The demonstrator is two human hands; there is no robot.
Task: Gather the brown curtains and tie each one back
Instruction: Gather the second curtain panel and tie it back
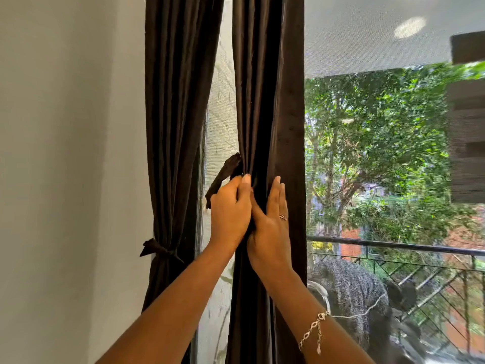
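Tied curtain (173, 127): hanging well left of the grip, against the wall (65, 153); its tie-back (157, 250) is cinching it low, so this one is judged done.

Loose tie-back strip (223, 177): sticking up and left just above the left hand (231, 214); the left grip is closing on it, thumb pressing folds, probably keeping the band ready for wrapping.

Second brown curtain (262, 101): gathering between both hands, directly under the grip.

Right hand (273, 227): lying flat with fingers extended, not closing, pressing the bundle from its right side, apparently holding the pleats together.

Window screen (367, 61): right of the grip, with trees and a balcony railing (393, 245) showing through.

Hidden: the strip's far end behind the curtain, the left fingertips, and both curtains' tops and hems are cut off. Items beyond the railing are blurring.
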